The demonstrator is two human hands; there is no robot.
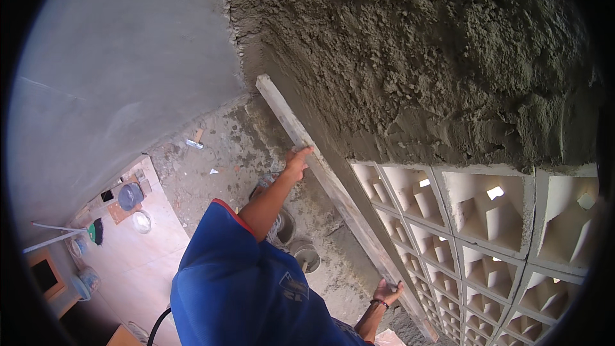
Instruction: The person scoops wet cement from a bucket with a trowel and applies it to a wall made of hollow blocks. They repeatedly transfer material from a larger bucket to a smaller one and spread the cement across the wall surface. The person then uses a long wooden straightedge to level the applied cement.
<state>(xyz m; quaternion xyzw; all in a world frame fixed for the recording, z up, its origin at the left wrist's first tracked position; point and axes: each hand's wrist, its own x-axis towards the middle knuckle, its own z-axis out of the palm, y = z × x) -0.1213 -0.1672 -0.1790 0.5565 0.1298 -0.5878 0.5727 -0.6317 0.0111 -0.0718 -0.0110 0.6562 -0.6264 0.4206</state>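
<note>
A long, pale straightedge (346,204), smeared with mortar, slants from the wall corner down to the lower right. My left hand (298,162) grips it on its upper half, fingers over the edge. Farther down, my right hand (388,293), a band on its wrist, is closed around the lower part. Beside the bar spreads rough, wet grey mortar (442,57) on the wall, with a smoother strip along the bar. Whether the bar's full length touches the mortar I cannot tell. Pale openwork blocks (483,204) border the mortar from below.
A smooth grey wall (128,57) meets the mortared one at the corner. On the stained floor (192,182) lies a small tool with a wooden handle (195,140). Buckets (307,257) stand by my body. At left are a dark tub (131,197) and a green-bristled broom (96,231).
</note>
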